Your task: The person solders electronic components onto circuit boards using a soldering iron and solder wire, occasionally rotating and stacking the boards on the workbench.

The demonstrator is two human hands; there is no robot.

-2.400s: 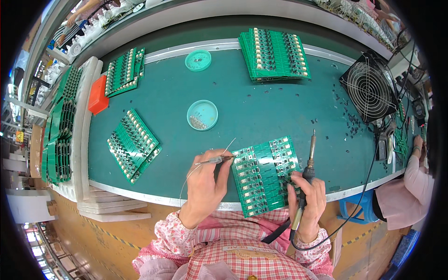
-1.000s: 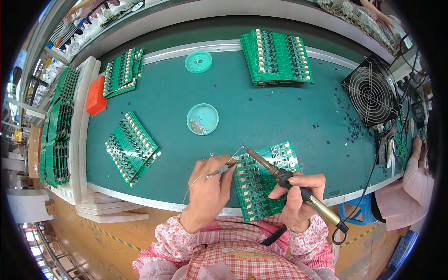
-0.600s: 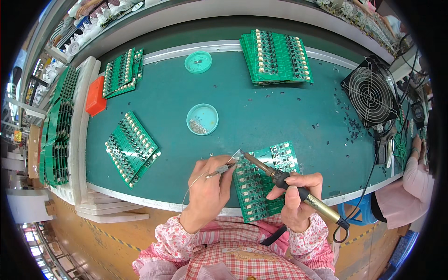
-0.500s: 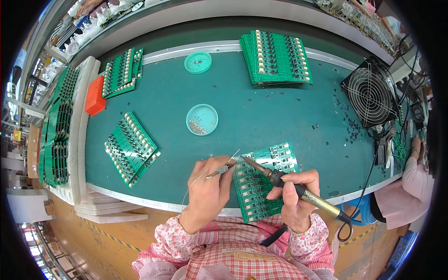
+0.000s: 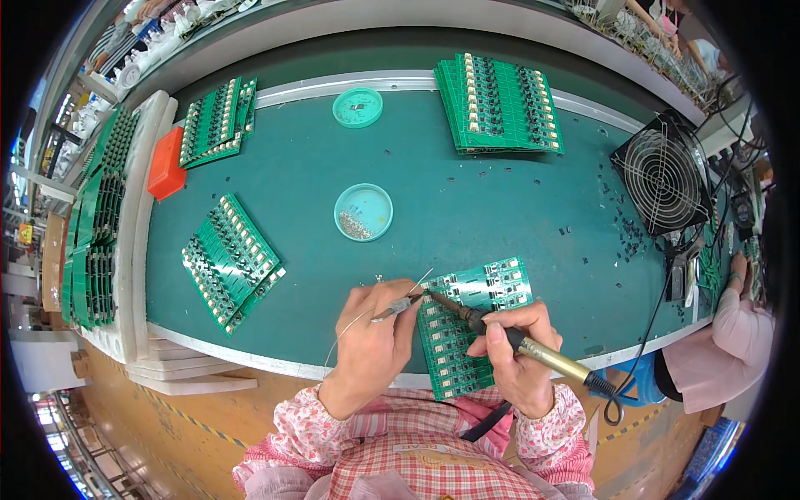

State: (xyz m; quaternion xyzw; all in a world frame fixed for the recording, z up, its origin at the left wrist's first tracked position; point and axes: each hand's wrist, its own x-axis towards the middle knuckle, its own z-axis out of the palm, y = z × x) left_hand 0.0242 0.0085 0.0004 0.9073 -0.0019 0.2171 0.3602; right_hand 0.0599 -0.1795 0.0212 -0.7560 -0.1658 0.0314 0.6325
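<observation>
My right hand (image 5: 523, 350) is closed round a soldering iron (image 5: 546, 357) with a black grip and a brass-coloured handle. Its tip points left and down at the top left corner of a green circuit board panel (image 5: 467, 321) by the bench's front edge. Pinched in my left hand (image 5: 373, 333) are metal tweezers (image 5: 395, 309), their points close to the iron's tip. A thin solder wire (image 5: 351, 326) also runs through these fingers, its end sticking out beyond them. Whether the tip touches the board cannot be made out.
Boards lie in stacks at back right (image 5: 500, 108), back left (image 5: 218, 121) and left (image 5: 232, 262). Two turquoise dishes (image 5: 363, 212) hold small parts. A red box (image 5: 167, 164), a black fan (image 5: 664, 172), scattered black chips (image 5: 631, 237) and the iron's cord stand or lie around. A co-worker (image 5: 725, 358) sits at right.
The soldering iron and my right hand have shifted slightly left, bringing the tip closer to the tweezers and the board's corner. My left hand keeps nearly the same place. The view has shifted a little.
</observation>
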